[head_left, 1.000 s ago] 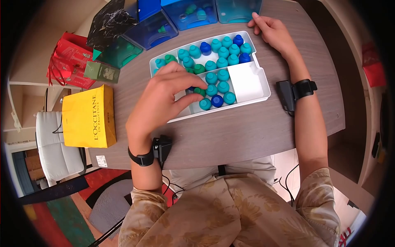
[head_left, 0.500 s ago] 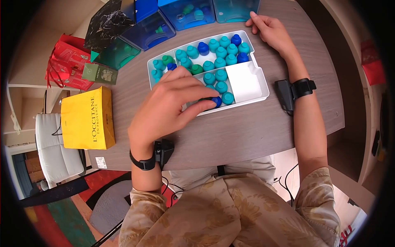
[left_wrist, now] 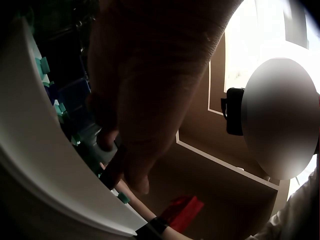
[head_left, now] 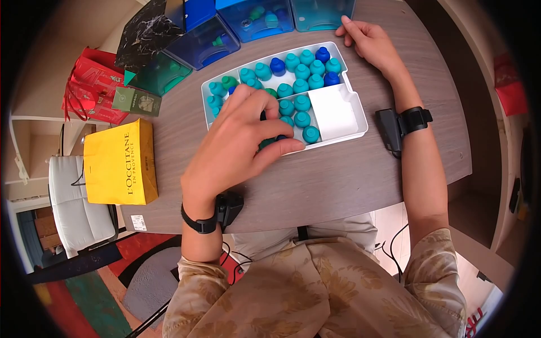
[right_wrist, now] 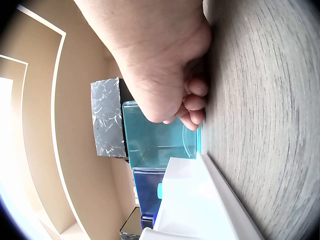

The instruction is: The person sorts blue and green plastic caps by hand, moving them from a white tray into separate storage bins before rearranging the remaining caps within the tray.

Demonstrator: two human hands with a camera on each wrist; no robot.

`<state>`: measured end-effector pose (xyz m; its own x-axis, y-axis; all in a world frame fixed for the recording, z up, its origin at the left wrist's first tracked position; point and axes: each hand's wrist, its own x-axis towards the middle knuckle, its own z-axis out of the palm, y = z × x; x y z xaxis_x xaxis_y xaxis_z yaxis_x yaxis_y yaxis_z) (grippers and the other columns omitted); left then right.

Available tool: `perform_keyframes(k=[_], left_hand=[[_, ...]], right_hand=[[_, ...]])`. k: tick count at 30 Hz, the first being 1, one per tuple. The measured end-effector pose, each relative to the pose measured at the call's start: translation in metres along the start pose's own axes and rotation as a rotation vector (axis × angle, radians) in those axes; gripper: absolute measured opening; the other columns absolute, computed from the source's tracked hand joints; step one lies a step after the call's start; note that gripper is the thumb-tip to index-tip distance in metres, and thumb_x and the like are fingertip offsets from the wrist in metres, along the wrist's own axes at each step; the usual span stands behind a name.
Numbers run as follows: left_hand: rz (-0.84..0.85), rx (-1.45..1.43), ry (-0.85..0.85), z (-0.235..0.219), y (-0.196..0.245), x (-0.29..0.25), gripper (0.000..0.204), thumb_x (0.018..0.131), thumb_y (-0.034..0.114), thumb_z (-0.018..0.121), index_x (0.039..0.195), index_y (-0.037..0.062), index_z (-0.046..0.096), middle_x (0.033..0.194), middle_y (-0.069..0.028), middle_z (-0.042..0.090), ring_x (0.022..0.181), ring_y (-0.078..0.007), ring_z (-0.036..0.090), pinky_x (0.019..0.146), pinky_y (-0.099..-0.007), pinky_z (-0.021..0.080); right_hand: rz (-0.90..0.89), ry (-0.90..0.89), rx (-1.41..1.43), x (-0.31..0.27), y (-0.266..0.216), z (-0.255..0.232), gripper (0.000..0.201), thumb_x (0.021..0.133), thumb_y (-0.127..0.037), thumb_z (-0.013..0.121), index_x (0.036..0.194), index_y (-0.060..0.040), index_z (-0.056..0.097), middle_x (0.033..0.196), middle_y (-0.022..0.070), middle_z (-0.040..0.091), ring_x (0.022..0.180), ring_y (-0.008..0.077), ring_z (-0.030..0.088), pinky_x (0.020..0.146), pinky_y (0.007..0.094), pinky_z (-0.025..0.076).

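Observation:
In the head view, the left hand [head_left: 236, 132] is over the front left of a white divided tray [head_left: 354, 130], thumb and index finger pinching a dark blue bottle-shaped piece [head_left: 281, 137], mostly hidden. Teal pieces [head_left: 310, 134] stand just right of the fingertips; others, teal, green and blue, stand in the back compartments. The left wrist view shows the left hand [left_wrist: 150, 95] in shadow beside the tray's wall [left_wrist: 45, 150]. The right hand [head_left: 372, 45] rests on the table by the tray's back right corner, loosely curled and holding nothing; the right wrist view shows this hand [right_wrist: 160, 65] too.
Blue and teal translucent bins [head_left: 259, 25] line the table's back, with a green one [head_left: 163, 73] at the left. A black marbled box [head_left: 149, 34], a small green box [head_left: 135, 101], a red bag [head_left: 93, 84] and a yellow bag [head_left: 118, 163] stand left.
The left hand first moved right to a dark blue piece at the tray's front; its fingertips have since shifted slightly left with that piece. The right hand has stayed in place.

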<state>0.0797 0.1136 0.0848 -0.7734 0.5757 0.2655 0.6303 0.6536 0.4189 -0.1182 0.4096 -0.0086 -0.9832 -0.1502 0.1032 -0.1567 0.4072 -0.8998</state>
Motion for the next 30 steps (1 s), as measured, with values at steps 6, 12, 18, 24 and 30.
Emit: perform_keyframes(k=[6, 12, 18, 24, 30], left_hand=[[-0.002, 0.029, -0.03, -0.002, -0.001, 0.0, 0.031, 0.077, 0.033, 0.09, 0.095, 0.0095, 0.08, 0.102, -0.0051, 0.059, 0.103, -0.0285, 0.054, 0.092, -0.0397, 0.046], [0.04, 0.012, 0.023, -0.001, 0.005, 0.005, 0.048, 0.071, 0.042, 0.092, 0.109, 0.0152, 0.08, 0.118, -0.0058, 0.06, 0.112, -0.0306, 0.053, 0.097, -0.041, 0.047], [0.067, 0.029, 0.013, 0.011, 0.009, 0.007, 0.051, 0.068, 0.047, 0.092, 0.106, 0.0163, 0.08, 0.127, -0.0068, 0.058, 0.118, -0.0321, 0.051, 0.101, -0.0432, 0.045], [0.047, 0.064, -0.011, 0.009, 0.009, 0.007, 0.049, 0.068, 0.049, 0.092, 0.1, 0.0147, 0.077, 0.127, -0.0069, 0.058, 0.12, -0.0333, 0.051, 0.103, -0.0444, 0.044], [0.005, 0.007, 0.086, 0.003, 0.008, 0.008, 0.06, 0.061, 0.047, 0.096, 0.108, 0.0155, 0.077, 0.13, -0.0065, 0.059, 0.12, -0.0323, 0.051, 0.104, -0.0442, 0.043]], right_hand=[[0.0, 0.0, -0.009, -0.001, -0.002, 0.0, 0.051, 0.107, -0.053, 0.06, 0.102, -0.0081, 0.082, 0.078, -0.002, 0.068, 0.069, 0.0088, 0.056, 0.065, 0.0273, 0.047], [0.003, 0.005, -0.023, -0.003, -0.005, 0.0, 0.051, 0.106, -0.053, 0.06, 0.102, -0.008, 0.082, 0.078, -0.0022, 0.068, 0.069, 0.0088, 0.056, 0.065, 0.0273, 0.047], [-0.001, 0.012, -0.02, -0.002, -0.003, 0.0, 0.051, 0.106, -0.054, 0.06, 0.101, -0.0082, 0.082, 0.078, -0.0019, 0.068, 0.068, 0.0089, 0.056, 0.065, 0.0274, 0.048], [0.006, 0.007, -0.017, 0.0, -0.002, 0.0, 0.051, 0.106, -0.054, 0.06, 0.101, -0.0085, 0.082, 0.078, -0.0018, 0.068, 0.069, 0.009, 0.057, 0.065, 0.0273, 0.048], [0.004, 0.004, -0.008, 0.0, -0.002, 0.0, 0.05, 0.106, -0.053, 0.06, 0.101, -0.0085, 0.082, 0.078, -0.0019, 0.068, 0.069, 0.0091, 0.057, 0.065, 0.0275, 0.048]])
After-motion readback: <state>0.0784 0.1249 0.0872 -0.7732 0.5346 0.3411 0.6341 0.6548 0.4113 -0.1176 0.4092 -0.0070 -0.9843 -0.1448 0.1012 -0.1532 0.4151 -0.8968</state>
